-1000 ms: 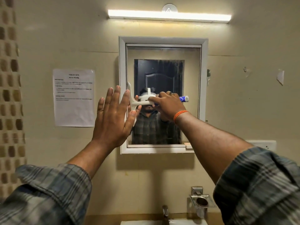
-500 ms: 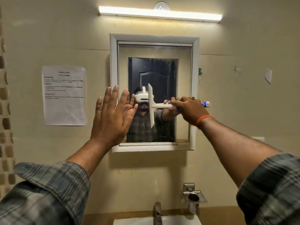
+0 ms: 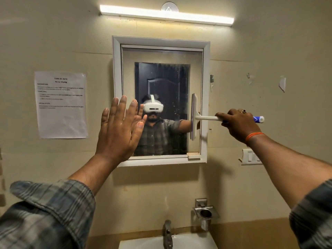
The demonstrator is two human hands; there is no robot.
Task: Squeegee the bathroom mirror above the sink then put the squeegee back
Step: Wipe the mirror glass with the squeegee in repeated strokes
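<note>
A white-framed mirror hangs on the beige wall above the sink. My right hand grips the white and blue handle of a squeegee. Its blade stands upright against the glass at the mirror's right edge, about mid-height. My left hand is flat and open with fingers spread, resting on the mirror's lower left corner and frame. The glass still carries droplets and smears near its upper part.
A tube light glows above the mirror. A printed paper sheet is taped to the wall at left. A switch plate sits right of the mirror. Below are a metal holder and a tap.
My right hand has drawn the squeegee across the glass from the left side to the right edge. My left hand has stayed in place on the mirror's left side.
</note>
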